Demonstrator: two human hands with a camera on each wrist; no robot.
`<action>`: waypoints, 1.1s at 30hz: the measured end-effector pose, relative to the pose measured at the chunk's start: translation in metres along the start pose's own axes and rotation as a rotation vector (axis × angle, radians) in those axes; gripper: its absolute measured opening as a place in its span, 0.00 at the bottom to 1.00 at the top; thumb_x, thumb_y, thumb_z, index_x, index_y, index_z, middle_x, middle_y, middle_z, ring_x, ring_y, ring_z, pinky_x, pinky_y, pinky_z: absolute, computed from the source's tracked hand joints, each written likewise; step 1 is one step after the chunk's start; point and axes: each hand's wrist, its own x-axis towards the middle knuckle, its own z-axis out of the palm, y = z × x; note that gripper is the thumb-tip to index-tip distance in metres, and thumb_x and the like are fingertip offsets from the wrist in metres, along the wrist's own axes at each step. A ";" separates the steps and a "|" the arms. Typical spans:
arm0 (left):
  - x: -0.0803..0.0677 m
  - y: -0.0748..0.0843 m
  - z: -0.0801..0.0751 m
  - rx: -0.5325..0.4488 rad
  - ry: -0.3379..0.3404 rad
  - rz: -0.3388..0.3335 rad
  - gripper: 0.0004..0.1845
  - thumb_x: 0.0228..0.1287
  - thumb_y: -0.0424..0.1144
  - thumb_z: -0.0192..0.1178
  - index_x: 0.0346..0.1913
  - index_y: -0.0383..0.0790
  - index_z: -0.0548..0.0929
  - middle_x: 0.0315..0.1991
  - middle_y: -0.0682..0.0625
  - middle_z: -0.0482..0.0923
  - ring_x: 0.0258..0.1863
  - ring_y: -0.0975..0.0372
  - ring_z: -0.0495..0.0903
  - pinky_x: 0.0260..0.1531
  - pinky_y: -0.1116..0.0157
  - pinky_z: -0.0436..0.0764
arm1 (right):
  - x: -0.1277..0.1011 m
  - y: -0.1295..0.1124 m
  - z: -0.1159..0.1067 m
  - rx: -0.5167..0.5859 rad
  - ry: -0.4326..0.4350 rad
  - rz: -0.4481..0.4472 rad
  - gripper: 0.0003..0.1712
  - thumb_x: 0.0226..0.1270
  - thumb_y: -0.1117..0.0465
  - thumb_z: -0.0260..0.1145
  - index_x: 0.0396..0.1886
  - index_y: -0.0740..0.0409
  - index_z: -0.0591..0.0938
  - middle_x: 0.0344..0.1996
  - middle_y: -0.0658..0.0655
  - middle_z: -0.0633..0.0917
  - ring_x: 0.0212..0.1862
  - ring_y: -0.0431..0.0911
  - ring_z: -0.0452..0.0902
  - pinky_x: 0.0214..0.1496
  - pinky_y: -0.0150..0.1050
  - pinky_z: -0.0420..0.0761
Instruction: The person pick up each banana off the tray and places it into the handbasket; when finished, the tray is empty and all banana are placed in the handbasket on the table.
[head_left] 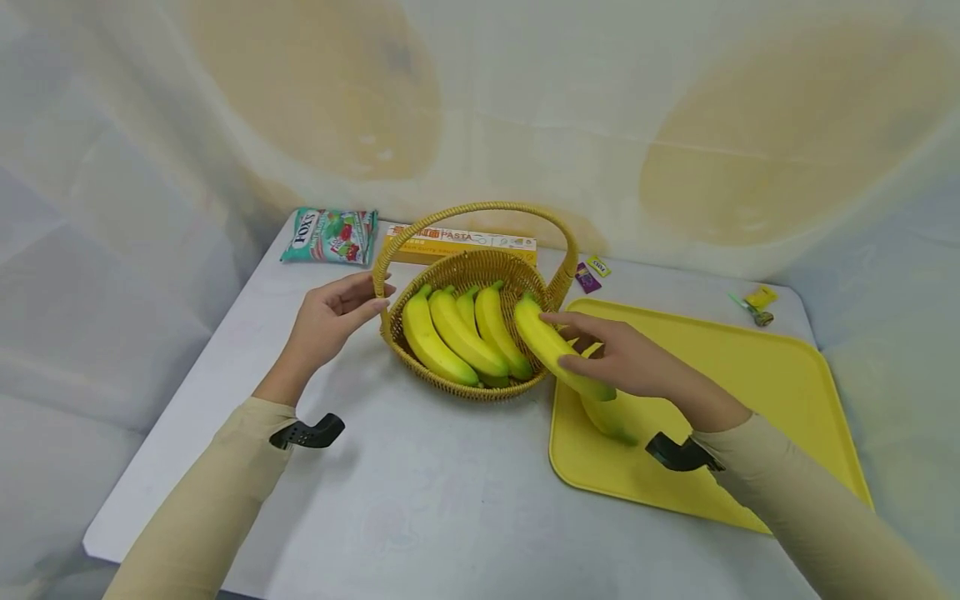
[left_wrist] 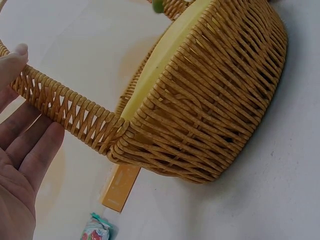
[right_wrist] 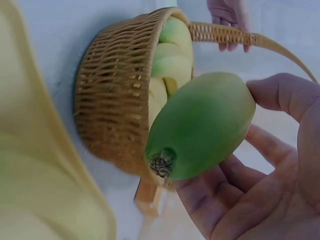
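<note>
A woven basket [head_left: 435, 382] stands mid-table with several yellow bananas [head_left: 467, 337] lying side by side in it. My left hand [head_left: 322, 318] pinches the left side of its tall handle [head_left: 487, 207], thumb on one face and fingers behind, as the left wrist view shows. In my right hand [head_left: 633, 357] a banana [head_left: 551, 343] is gripped between thumb and fingers, above the basket's right rim. The right wrist view shows this banana's green end [right_wrist: 200, 130] close up. Below it, another banana [head_left: 609, 421] lies on the yellow tray [head_left: 735, 375], partly hidden.
Behind the basket lies an orange-and-white pasta box [head_left: 420, 250], with a teal candy bag [head_left: 333, 236] to its left. Small purple and yellow packets [head_left: 588, 277] lie right of the handle. Beyond the tray are a yellow wrapper [head_left: 761, 297] and a small lollipop-like item [head_left: 761, 318].
</note>
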 end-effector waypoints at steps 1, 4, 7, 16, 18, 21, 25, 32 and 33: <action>0.000 0.000 0.000 0.002 -0.001 0.003 0.24 0.71 0.45 0.66 0.67 0.43 0.80 0.56 0.45 0.85 0.56 0.61 0.84 0.55 0.71 0.81 | 0.007 -0.002 0.001 0.000 -0.003 0.002 0.34 0.75 0.54 0.65 0.78 0.44 0.67 0.66 0.56 0.77 0.60 0.51 0.78 0.56 0.50 0.83; 0.000 0.000 0.000 0.000 -0.002 0.010 0.24 0.71 0.43 0.66 0.67 0.42 0.80 0.56 0.43 0.84 0.57 0.56 0.84 0.55 0.71 0.81 | 0.029 -0.008 0.003 -0.001 -0.011 0.005 0.34 0.75 0.55 0.66 0.77 0.46 0.68 0.61 0.57 0.81 0.57 0.51 0.79 0.54 0.50 0.82; 0.001 0.000 0.000 0.001 -0.005 0.012 0.23 0.71 0.43 0.66 0.66 0.41 0.80 0.56 0.43 0.85 0.56 0.55 0.84 0.55 0.72 0.81 | 0.050 -0.014 0.005 0.004 -0.028 0.023 0.34 0.75 0.54 0.65 0.78 0.46 0.67 0.62 0.59 0.81 0.56 0.51 0.79 0.56 0.50 0.81; 0.001 -0.001 0.000 0.011 -0.009 -0.003 0.24 0.71 0.46 0.66 0.66 0.42 0.80 0.56 0.45 0.85 0.55 0.61 0.84 0.56 0.70 0.81 | 0.099 -0.017 0.013 -0.006 -0.061 0.089 0.34 0.75 0.53 0.64 0.78 0.46 0.67 0.62 0.60 0.78 0.59 0.53 0.77 0.58 0.50 0.79; 0.001 -0.001 0.001 0.012 -0.010 -0.004 0.25 0.71 0.46 0.66 0.66 0.42 0.80 0.56 0.45 0.85 0.55 0.61 0.84 0.56 0.70 0.81 | 0.106 -0.014 0.017 -0.022 -0.065 0.097 0.34 0.75 0.54 0.65 0.78 0.47 0.67 0.59 0.60 0.80 0.55 0.52 0.78 0.53 0.48 0.80; 0.001 -0.002 0.001 0.011 -0.012 -0.005 0.25 0.71 0.46 0.66 0.67 0.41 0.80 0.56 0.45 0.85 0.55 0.61 0.84 0.56 0.70 0.81 | 0.113 -0.011 0.023 -0.048 -0.079 0.112 0.35 0.74 0.54 0.65 0.78 0.48 0.67 0.56 0.60 0.81 0.53 0.51 0.79 0.49 0.45 0.80; 0.002 -0.002 0.001 0.005 -0.007 -0.013 0.25 0.70 0.46 0.67 0.66 0.42 0.80 0.56 0.44 0.85 0.55 0.61 0.84 0.55 0.70 0.81 | 0.118 -0.008 0.030 -0.077 -0.105 0.132 0.35 0.75 0.54 0.64 0.78 0.46 0.66 0.59 0.61 0.81 0.56 0.52 0.80 0.52 0.46 0.81; 0.001 -0.002 0.000 0.003 0.000 -0.007 0.25 0.70 0.46 0.66 0.66 0.42 0.80 0.55 0.44 0.85 0.56 0.58 0.84 0.56 0.70 0.81 | 0.123 -0.009 0.033 -0.126 -0.133 0.123 0.36 0.74 0.56 0.64 0.79 0.49 0.65 0.61 0.63 0.80 0.57 0.54 0.81 0.55 0.47 0.82; 0.001 -0.002 0.000 0.002 0.001 -0.008 0.25 0.70 0.46 0.66 0.66 0.41 0.80 0.55 0.44 0.85 0.56 0.57 0.84 0.56 0.70 0.81 | 0.124 -0.009 0.033 -0.130 -0.135 0.117 0.36 0.73 0.56 0.65 0.78 0.50 0.65 0.61 0.63 0.80 0.57 0.54 0.81 0.56 0.47 0.82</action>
